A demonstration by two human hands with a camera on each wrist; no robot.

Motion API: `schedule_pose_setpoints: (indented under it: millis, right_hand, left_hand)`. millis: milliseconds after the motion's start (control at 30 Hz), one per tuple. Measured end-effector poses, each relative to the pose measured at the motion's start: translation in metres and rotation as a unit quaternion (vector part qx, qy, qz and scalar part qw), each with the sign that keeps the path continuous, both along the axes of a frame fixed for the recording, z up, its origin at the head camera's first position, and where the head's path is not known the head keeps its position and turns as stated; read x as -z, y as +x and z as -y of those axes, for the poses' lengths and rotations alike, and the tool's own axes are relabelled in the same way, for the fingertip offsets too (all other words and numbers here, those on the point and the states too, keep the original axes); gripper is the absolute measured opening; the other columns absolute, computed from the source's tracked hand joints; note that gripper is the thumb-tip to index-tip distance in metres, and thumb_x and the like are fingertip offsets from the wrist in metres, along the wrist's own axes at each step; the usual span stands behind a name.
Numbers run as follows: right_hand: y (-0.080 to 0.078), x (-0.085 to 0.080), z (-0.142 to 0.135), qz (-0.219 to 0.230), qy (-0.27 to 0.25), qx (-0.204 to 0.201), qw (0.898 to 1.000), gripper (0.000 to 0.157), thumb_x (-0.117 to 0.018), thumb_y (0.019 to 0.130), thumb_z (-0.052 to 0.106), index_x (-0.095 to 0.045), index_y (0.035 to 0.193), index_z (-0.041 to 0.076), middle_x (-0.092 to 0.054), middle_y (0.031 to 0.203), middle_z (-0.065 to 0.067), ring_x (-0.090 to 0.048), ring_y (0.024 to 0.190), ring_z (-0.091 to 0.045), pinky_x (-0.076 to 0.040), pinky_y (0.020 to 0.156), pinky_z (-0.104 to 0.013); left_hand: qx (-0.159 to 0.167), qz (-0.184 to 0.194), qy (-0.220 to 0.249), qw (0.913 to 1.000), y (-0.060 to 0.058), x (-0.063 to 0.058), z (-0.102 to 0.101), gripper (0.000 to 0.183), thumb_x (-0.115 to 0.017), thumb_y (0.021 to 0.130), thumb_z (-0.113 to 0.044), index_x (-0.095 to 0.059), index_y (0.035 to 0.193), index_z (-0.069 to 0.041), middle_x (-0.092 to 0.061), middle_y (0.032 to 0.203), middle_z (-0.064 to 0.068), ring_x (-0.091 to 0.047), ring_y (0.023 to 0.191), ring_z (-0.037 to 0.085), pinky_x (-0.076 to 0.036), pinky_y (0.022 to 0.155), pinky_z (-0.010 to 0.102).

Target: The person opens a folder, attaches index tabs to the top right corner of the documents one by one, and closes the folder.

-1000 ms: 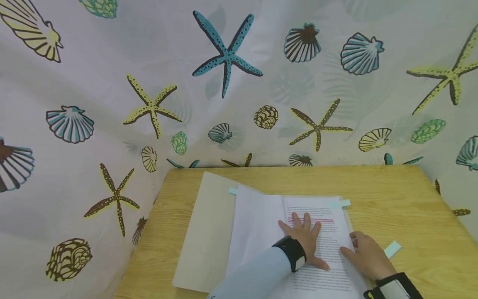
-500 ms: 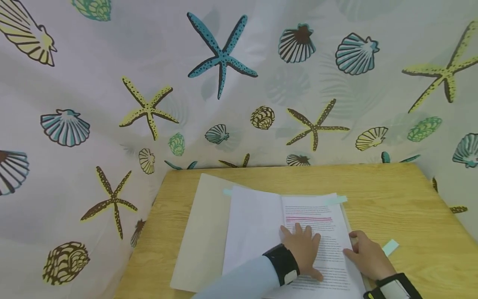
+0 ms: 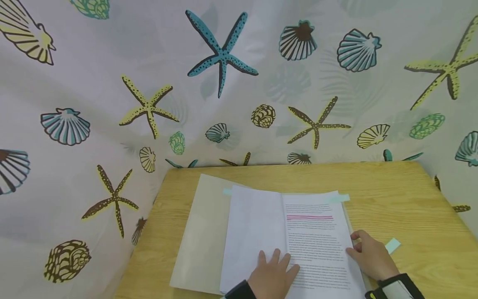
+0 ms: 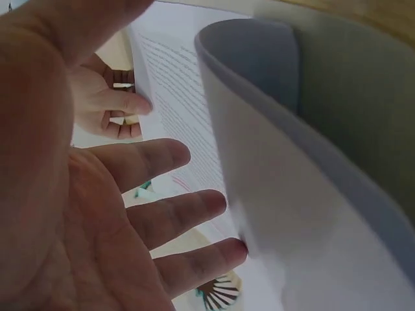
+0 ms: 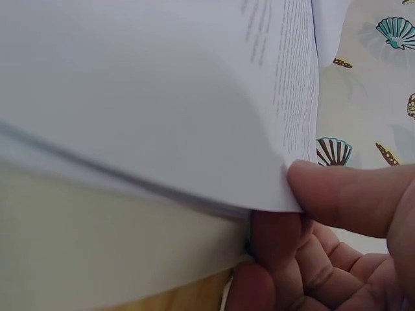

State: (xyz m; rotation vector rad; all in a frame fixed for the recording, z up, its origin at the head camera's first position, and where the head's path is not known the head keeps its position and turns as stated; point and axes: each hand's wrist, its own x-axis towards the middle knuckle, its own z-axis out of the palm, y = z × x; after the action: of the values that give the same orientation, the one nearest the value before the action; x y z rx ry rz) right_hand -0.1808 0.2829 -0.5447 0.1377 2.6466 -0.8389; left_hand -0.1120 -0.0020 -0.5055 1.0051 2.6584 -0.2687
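Note:
An open bound booklet lies on the table, with a blank left page (image 3: 250, 232) and a printed right page (image 3: 317, 241) marked by pink lines near its top. Fingers spread, my left hand (image 3: 272, 276) is low at the crease between the pages. The left wrist view shows its fingers extended, with the left-side sheets curling up beside them. At the booklet's right edge, my right hand (image 3: 373, 255) pinches the page margin. Its thumb (image 5: 337, 194) is on top of the paper and fingers are underneath, as the right wrist view shows.
The cream cover (image 3: 201, 241) is spread out at the left. Pale blue tabs stick out at the upper right page corner (image 3: 337, 198) and near the upper left. Another pale blue strip (image 3: 393, 246) shows beside my right hand. A shell-patterned cloth (image 3: 231, 83) stands behind the wooden table (image 3: 392, 191).
My left hand has slid from the printed text down and left toward the crease, uncovering the lines of print. The right hand keeps its pinch at the page edge.

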Motion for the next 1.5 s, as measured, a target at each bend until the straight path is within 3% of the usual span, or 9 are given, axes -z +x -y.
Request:
schedule_pose_setpoints:
  millis: [300, 567, 800, 1033, 1167, 1333, 1500]
  right_hand:
    - [0.003, 0.004, 0.001, -0.008, 0.0, 0.005, 1.0, 0.043, -0.065, 0.086, 0.012, -0.043, 0.118, -0.008, -0.064, 0.085, -0.015, -0.056, 0.067, -0.019, -0.046, 0.057, -0.034]
    - [0.005, 0.008, -0.003, -0.018, 0.0, 0.002, 1.0, 0.043, -0.066, 0.085, 0.013, -0.045, 0.117, -0.008, -0.064, 0.083, -0.013, -0.056, 0.066, -0.019, -0.046, 0.056, -0.034]
    - [0.008, 0.006, -0.005, -0.023, -0.011, -0.002, 1.0, 0.043, -0.066, 0.086, 0.014, -0.046, 0.117, -0.008, -0.064, 0.083, -0.012, -0.056, 0.066, -0.018, -0.046, 0.055, -0.033]
    - [0.012, -0.001, -0.012, -0.02, -0.041, -0.022, 0.999, 0.049, -0.058, 0.092, 0.035, -0.049, 0.117, -0.006, -0.065, 0.09, -0.011, -0.058, 0.072, -0.018, -0.047, 0.058, -0.034]
    - [0.014, -0.008, -0.015, -0.019, -0.059, -0.033, 0.998, 0.049, -0.052, 0.095, 0.041, -0.052, 0.116, -0.004, -0.065, 0.092, -0.01, -0.058, 0.075, -0.017, -0.047, 0.06, -0.034]
    - [0.017, -0.021, -0.016, -0.004, -0.112, -0.037, 0.993, 0.049, -0.049, 0.097, 0.043, -0.053, 0.116, -0.002, -0.063, 0.087, -0.006, -0.055, 0.072, -0.019, -0.043, 0.056, -0.031]
    - [0.016, -0.032, -0.015, 0.038, -0.224, -0.028, 0.973, 0.058, -0.043, 0.098, 0.046, -0.047, 0.129, -0.003, -0.064, 0.099, -0.01, -0.06, 0.082, -0.022, -0.05, 0.065, -0.035]
  left_hand:
    - [-0.039, 0.01, 0.041, 0.9984, 0.003, 0.015, 0.027, 0.093, -0.065, 0.067, -0.071, -0.037, 0.143, -0.026, -0.032, 0.149, 0.004, -0.029, 0.133, 0.032, -0.04, 0.091, 0.063]
    - [-0.1, 0.028, 0.065, 0.9924, 0.002, 0.022, 0.042, 0.097, -0.063, 0.064, -0.074, -0.035, 0.144, -0.025, -0.031, 0.15, 0.007, -0.025, 0.134, 0.036, -0.035, 0.093, 0.066]
    - [-0.108, 0.033, 0.099, 0.9887, 0.005, 0.024, 0.047, 0.098, -0.064, 0.065, -0.073, -0.036, 0.143, -0.021, -0.033, 0.149, 0.011, -0.025, 0.133, 0.039, -0.034, 0.094, 0.067]
    - [-0.119, 0.056, 0.118, 0.9842, 0.006, 0.027, 0.047, 0.098, -0.06, 0.067, -0.074, -0.035, 0.145, -0.021, -0.029, 0.15, 0.012, -0.021, 0.135, 0.038, -0.03, 0.099, 0.064]
    - [-0.112, 0.049, 0.13, 0.9839, 0.006, 0.027, 0.046, 0.097, -0.053, 0.069, -0.078, -0.034, 0.145, -0.019, -0.029, 0.15, 0.014, -0.02, 0.135, 0.037, -0.03, 0.1, 0.063]
    - [-0.114, 0.044, 0.139, 0.9827, 0.008, 0.021, 0.044, 0.097, -0.046, 0.071, -0.08, -0.033, 0.145, -0.018, -0.028, 0.151, 0.013, -0.02, 0.136, 0.036, -0.03, 0.101, 0.062]
    - [-0.111, 0.014, 0.148, 0.9827, 0.008, 0.011, 0.042, 0.091, -0.047, 0.076, -0.077, -0.036, 0.143, -0.016, -0.032, 0.149, 0.013, -0.024, 0.135, 0.035, -0.033, 0.101, 0.057]
